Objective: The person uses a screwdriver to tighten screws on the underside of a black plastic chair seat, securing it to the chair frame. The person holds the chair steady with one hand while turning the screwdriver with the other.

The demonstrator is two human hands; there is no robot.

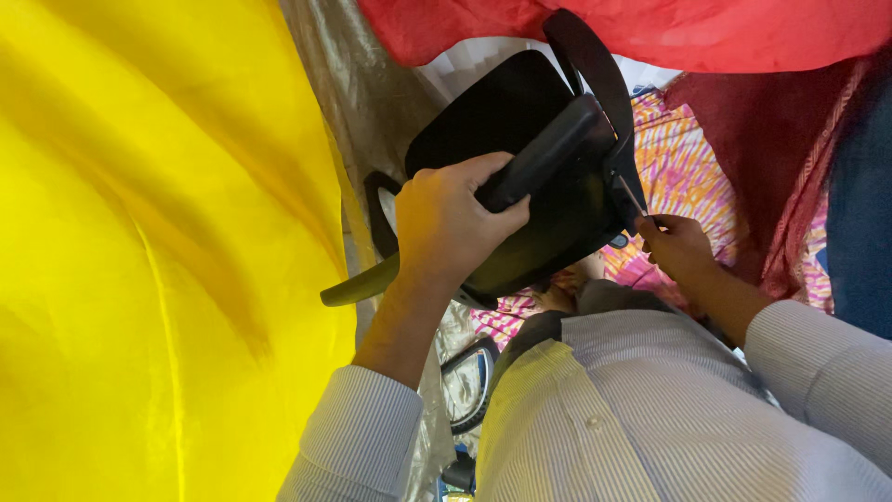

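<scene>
L hand is gripping the black armrest of an upturned black chair at centre, while R hand, at 3 o'clock of it, is pinching a thin tool against the chair's edge, w/ yellow cloth hanging at 9 o'clock.

It looks like a room in a home. Big cloths hang all around: a yellow sheet, red cloth, and a pink patterned bedsheet.

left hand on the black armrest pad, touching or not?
Touching. The head view shows the left hand wrapped over the black armrest pad, fingers curled around its near end with no gap.
</scene>
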